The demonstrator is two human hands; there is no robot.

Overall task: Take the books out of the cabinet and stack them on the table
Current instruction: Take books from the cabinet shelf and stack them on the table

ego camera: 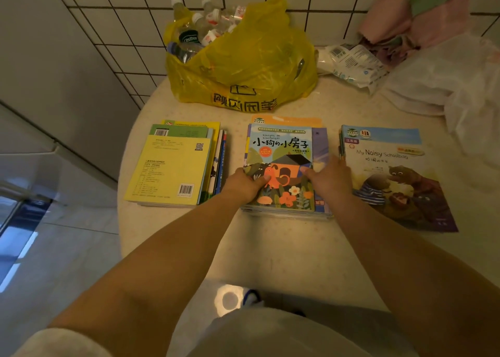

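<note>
Currently: you are squaring the middle stack [286, 167] on the round table [270, 243].

Your left hand [247, 183] grips the near-left corner of the top picture book [281, 164], thumb on the cover; your right hand [327, 178] clasps the stack's right edge, fingers curled, likely to align it. Both forearms reach forward. Two more stacks, the yellow-backed pile [173, 167] and "My Noisy Schoolbag" [392, 175], lie beside it.

Both bare arms reach forward; left grip [247, 184] and right grip [328, 178] lie palm-down, thumbs turned inward.
</note>
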